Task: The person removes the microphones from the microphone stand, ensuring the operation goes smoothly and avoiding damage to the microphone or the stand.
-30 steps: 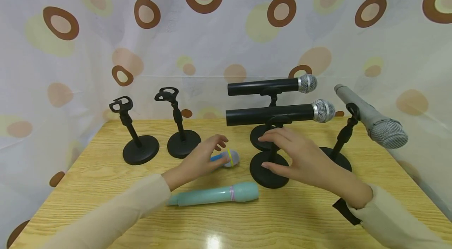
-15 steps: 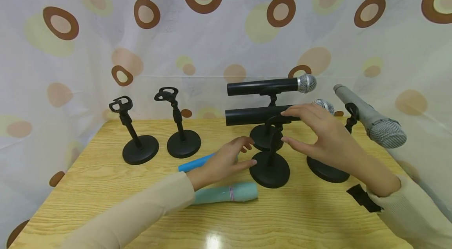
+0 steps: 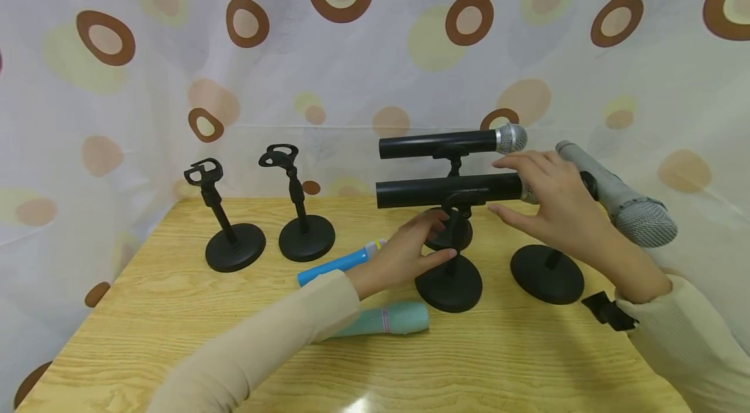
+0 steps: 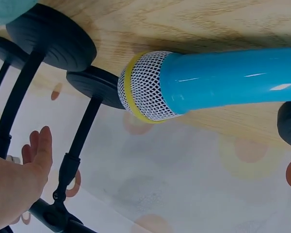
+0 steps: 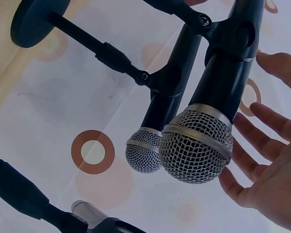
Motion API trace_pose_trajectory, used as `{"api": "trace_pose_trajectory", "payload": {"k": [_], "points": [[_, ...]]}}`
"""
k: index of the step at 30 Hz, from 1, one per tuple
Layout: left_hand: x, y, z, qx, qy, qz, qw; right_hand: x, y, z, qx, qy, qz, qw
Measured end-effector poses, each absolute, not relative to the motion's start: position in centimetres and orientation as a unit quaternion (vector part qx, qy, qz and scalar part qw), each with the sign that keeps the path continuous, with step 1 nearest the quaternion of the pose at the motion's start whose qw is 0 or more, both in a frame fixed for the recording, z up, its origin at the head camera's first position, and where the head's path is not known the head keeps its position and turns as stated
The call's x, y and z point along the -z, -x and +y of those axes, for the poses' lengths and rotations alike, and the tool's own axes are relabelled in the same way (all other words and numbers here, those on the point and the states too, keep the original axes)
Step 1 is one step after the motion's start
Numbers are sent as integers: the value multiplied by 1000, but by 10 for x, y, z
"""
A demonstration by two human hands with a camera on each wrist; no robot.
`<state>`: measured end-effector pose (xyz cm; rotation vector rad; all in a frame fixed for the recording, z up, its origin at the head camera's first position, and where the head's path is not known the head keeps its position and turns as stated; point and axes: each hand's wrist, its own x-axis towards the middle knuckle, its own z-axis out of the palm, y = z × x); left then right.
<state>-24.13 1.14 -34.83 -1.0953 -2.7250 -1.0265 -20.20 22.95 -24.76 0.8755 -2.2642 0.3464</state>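
Observation:
The front black microphone [image 3: 433, 192] lies level in the clip of a black desk stand [image 3: 448, 286]. Its silver mesh head is partly covered by my right hand [image 3: 562, 211] in the head view. Those fingers are spread and gently bent beside the head end; in the right wrist view the fingertips are close to the microphone, and contact is unclear. My left hand [image 3: 404, 256] is at the stand's pole, thumb and fingers apart, not wrapped round it. Behind, a second black microphone [image 3: 439, 144] sits on its own stand. A blue microphone [image 4: 223, 77] with a yellow ring lies on the table.
A teal microphone [image 3: 404, 318] lies under my left forearm, partly hidden. At right, a grey microphone [image 3: 609, 185] slants on a stand with a round base [image 3: 547, 274]. Two stands with bare clips, the left one [image 3: 236, 247] and another [image 3: 307, 238], are at back left.
Both hands have moved right: the left from over the blue microphone to the front stand's pole, the right upward to the front microphone's head. The microphones and stands appear unmoved.

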Motion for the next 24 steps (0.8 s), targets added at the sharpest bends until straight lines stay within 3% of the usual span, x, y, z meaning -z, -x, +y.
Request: {"api": "trace_pose_trajectory", "payload": {"k": [13, 24], "points": [[355, 254, 33, 364, 351, -863, -18, 257, 214, 235, -110, -267, -912, 290], [363, 253, 41, 365, 382, -849, 14, 264, 220, 238, -114, -258, -915, 289]]}}
